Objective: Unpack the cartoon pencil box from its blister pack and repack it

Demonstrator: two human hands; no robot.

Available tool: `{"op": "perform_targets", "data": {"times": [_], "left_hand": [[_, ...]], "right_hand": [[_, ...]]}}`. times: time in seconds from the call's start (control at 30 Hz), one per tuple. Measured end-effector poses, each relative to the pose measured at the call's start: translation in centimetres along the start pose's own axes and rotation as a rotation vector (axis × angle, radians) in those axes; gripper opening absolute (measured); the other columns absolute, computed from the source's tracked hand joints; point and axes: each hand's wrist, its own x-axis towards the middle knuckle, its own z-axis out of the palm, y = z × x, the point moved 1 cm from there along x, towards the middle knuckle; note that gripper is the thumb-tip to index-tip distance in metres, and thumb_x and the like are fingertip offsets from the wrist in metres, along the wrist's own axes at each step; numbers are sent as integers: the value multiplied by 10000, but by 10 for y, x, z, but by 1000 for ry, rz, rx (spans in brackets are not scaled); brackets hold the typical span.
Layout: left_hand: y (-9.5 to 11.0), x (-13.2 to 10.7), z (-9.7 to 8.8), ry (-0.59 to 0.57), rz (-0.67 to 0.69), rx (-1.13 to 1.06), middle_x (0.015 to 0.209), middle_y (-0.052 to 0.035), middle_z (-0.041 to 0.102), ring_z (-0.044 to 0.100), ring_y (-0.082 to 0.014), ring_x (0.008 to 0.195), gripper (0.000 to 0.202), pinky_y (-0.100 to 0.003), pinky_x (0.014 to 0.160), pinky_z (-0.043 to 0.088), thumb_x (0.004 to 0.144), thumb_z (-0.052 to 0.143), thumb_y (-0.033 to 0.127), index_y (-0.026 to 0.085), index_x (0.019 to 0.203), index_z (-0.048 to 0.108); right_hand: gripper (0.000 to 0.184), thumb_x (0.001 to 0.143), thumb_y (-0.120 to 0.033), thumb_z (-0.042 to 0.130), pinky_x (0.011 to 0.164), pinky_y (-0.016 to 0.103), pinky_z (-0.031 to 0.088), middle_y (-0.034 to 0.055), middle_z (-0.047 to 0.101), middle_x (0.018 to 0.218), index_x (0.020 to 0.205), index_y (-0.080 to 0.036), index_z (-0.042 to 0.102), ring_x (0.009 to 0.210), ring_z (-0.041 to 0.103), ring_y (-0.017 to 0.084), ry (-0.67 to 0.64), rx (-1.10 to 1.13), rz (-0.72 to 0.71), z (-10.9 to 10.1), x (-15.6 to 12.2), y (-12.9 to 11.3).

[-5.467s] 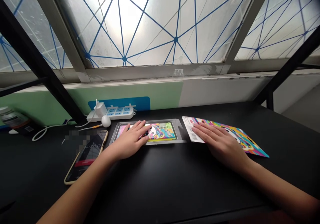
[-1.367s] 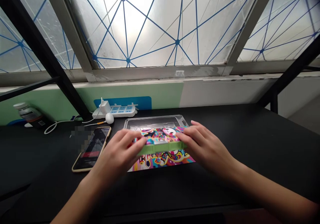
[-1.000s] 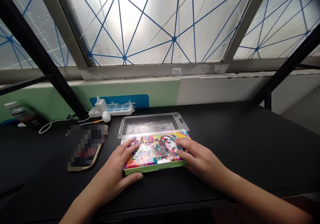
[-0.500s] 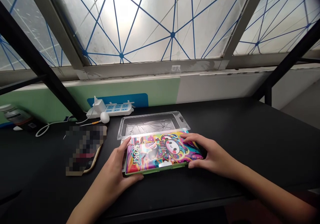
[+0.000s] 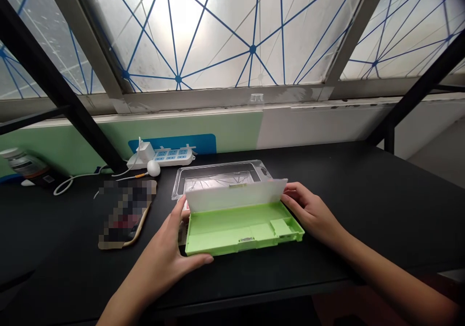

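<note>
A green pencil case (image 5: 228,229) lies before me with its lid (image 5: 236,196) raised, showing the lid's whitish inner side. Its shallow green tray holds a small compartment at the right end and a small metallic piece near the front edge. My left hand (image 5: 174,243) grips the case's left end, thumb along the front edge and fingers at the back corner. At the lid's right edge, my right hand (image 5: 308,207) has thumb and fingers closed on it. Behind the lid sits a clear plastic tray (image 5: 178,180), partly hidden.
On the black desk (image 5: 356,200), a phone (image 5: 127,214) with blurred screen lies to the left. A white power strip (image 5: 174,157) with a plug and cable stands at the back. A bottle (image 5: 27,166) is at far left. Black slanted posts (image 5: 72,98) flank the desk.
The case's colourful printed lid has swung up and away from me, exposing the green inside. My right hand has moved from the lid's top to its raised right edge; my left stays at the left end.
</note>
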Motion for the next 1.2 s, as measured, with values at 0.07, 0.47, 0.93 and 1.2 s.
{"op": "perform_targets", "data": {"times": [0.07,0.47,0.93,1.2], "left_hand": [[2,0,-3,0,-24,-3,1466,-129,529,569,-342,1303,989,-492,1063,464,812,731,558,322,1599,180],[1,4,-5,16,29,6,1409,-116,559,534,-346,1303,544,-533,1093,435,966,479,601,270,1393,533],[-3,9,4,32,49,133,1437,-114,541,446,-335,1356,490,-542,1119,405,1001,486,533,249,1399,520],[-3,7,5,37,64,113,1492,-126,501,430,-327,1383,620,-550,1149,363,1027,443,498,254,1575,286]], "right_hand": [[540,966,-694,409,887,445,552,103,715,1168,1238,-260,582,1024,690,304,-96,-66,-84,-4,-5,2],[523,816,-508,780,1045,468,481,120,603,1326,1252,-279,604,1255,563,325,-166,-183,-269,0,-8,3],[449,965,-648,435,808,411,504,89,722,993,965,-237,616,960,639,308,-108,-371,33,6,0,-6],[449,1021,-566,357,822,436,423,60,699,820,830,-225,578,742,614,241,-75,-614,-145,9,3,-16]]}}
